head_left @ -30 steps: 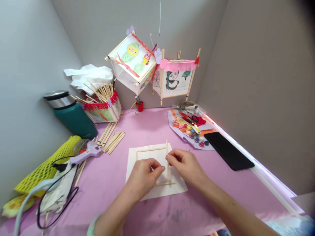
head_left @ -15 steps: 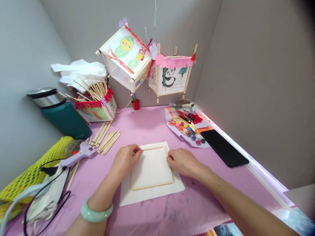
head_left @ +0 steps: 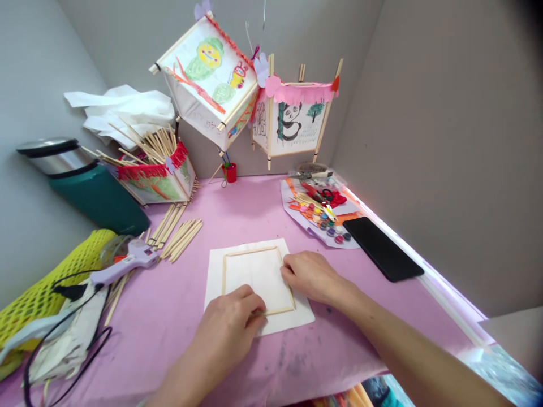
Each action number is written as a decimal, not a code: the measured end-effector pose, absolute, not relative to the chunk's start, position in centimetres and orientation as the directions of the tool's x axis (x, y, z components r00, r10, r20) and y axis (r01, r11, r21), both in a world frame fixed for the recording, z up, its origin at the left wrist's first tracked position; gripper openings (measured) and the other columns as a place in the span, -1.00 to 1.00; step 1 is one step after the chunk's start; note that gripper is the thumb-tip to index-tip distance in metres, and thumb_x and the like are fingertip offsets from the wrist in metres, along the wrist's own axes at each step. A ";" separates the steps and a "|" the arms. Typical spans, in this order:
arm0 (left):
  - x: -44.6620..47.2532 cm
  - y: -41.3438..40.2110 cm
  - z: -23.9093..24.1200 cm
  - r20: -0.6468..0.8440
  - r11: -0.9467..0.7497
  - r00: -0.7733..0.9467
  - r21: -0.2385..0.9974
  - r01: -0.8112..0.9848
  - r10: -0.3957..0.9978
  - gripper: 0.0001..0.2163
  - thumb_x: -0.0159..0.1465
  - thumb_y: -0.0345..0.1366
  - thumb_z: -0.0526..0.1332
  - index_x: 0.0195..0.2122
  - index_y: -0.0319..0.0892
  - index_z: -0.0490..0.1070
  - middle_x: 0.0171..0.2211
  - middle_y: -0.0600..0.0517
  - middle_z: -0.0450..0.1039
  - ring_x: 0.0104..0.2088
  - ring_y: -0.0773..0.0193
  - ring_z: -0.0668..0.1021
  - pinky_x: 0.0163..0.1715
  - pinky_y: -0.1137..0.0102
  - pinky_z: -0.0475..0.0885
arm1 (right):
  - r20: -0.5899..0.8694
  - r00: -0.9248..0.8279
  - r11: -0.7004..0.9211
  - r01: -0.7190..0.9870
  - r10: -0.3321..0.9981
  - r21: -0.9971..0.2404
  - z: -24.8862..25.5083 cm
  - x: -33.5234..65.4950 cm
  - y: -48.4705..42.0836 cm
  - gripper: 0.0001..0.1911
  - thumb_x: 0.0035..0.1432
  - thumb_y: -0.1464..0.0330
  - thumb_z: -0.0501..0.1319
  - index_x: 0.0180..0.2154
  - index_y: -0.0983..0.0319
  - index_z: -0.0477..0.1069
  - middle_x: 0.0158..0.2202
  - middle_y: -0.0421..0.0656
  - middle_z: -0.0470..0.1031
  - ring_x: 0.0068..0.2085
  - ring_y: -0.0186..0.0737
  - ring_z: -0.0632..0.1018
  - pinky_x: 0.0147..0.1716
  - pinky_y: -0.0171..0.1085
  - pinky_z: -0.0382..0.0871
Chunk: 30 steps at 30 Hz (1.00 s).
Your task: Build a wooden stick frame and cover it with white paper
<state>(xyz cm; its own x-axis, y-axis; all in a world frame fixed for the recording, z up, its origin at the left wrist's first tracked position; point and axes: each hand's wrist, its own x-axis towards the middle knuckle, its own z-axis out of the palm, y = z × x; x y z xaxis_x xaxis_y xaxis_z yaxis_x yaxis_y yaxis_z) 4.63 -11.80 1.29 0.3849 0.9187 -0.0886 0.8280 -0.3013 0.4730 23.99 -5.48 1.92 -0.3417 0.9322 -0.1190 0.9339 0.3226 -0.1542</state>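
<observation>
A square of thin wooden sticks lies on a sheet of white paper in the middle of the table. My left hand is at its near left corner, fingers closed on the near stick and covering that corner. On the other side, my right hand has its fingers closed at the right stick. The far and left sticks lie flat with no hand on them. Both hands rest low, close to the paper.
At left are a purple glue gun, bundled sticks, a teal bottle and a stick-filled box. At right lie a black phone and paint pots. Two paper lanterns hang behind.
My left hand has moved from the far left corner of the stick square to its near left corner. My right hand stays at the right stick. The view has shifted slightly.
</observation>
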 end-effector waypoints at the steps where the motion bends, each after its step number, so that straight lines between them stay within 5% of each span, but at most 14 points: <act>1: 4.6 -11.8 1.2 -0.087 -0.299 0.383 0.479 0.825 0.920 -0.83 0.21 -0.38 0.11 -0.36 -0.05 0.49 -0.32 0.10 0.47 -0.36 0.30 0.51 -0.36 0.42 0.27 | -0.114 -0.340 0.322 0.935 0.934 -0.152 1.9 23.9 -5.5 -0.69 0.21 0.36 0.00 -0.38 0.24 0.50 -0.41 -0.06 0.57 -0.38 -0.15 0.55 -0.50 -0.28 0.06; 24: 4.3 -11.7 1.4 -0.072 -0.290 0.378 0.514 0.807 0.923 -0.84 0.22 -0.38 0.12 -0.37 -0.05 0.49 -0.32 0.11 0.47 -0.35 0.31 0.50 -0.35 0.42 0.29 | -0.107 -0.324 0.308 0.941 0.940 -0.141 1.7 23.4 -5.7 -0.68 0.22 0.36 -0.03 -0.32 0.25 0.49 -0.35 -0.04 0.58 -0.34 -0.13 0.54 -0.42 -0.27 0.14; 30: 3.7 -7.9 3.5 0.046 -0.340 0.349 0.374 0.863 0.936 -0.83 0.28 -0.27 0.10 -0.28 -0.09 0.50 -0.24 0.06 0.49 -0.34 0.27 0.51 -0.33 0.39 0.31 | -0.114 -0.332 0.317 0.939 0.936 -0.134 1.8 23.4 -5.7 -0.66 0.22 0.34 -0.04 -0.30 0.26 0.50 -0.35 -0.01 0.58 -0.32 -0.10 0.55 -0.41 -0.27 0.15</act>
<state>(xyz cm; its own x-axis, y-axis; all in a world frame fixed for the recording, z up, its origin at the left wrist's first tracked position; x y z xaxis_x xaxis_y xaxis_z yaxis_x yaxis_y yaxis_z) 3.67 -7.94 3.46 0.3487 0.9361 0.0460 0.8631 -0.3398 0.3736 23.38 -5.69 1.76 -0.3321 0.9363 -0.1139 0.9390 0.3168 -0.1337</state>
